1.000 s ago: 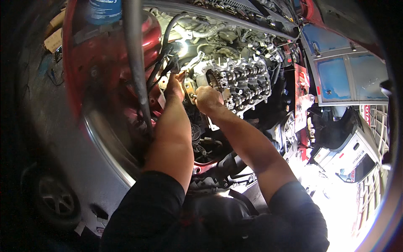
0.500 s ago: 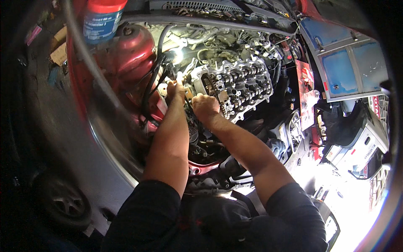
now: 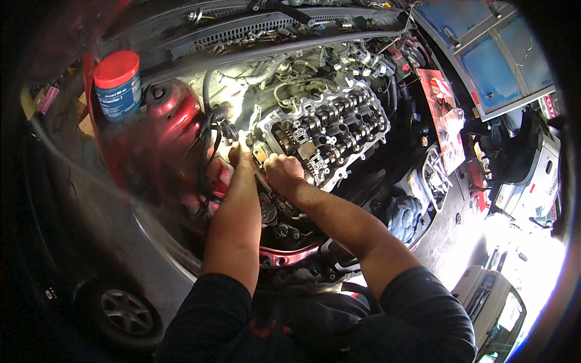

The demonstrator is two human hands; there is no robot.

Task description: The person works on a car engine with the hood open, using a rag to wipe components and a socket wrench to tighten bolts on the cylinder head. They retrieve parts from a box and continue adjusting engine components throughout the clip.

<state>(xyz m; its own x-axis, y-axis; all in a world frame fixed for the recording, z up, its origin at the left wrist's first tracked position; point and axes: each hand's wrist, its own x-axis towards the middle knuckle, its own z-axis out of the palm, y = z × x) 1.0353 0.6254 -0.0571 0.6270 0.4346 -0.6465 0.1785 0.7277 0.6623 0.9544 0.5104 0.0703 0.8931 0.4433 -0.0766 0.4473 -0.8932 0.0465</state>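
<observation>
Overhead, open engine bay [image 3: 339,130], garage floor [image 3: 451,254]

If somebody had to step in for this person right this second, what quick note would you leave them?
Left hand: closed, pressed against the near end of the exposed cylinder head, beside the black hoses. What it grips is hidden.
Right hand: a fist at the same end of the head; a thin dark tool seems to run between both hands, but I cannot tell which kind.
Done: the valve cover is off, camshafts showing.
Left: whatever both hands are working at that corner is unfinished.
Nearby: a red-capped canister stands to the left, by the red strut tower.
</observation>
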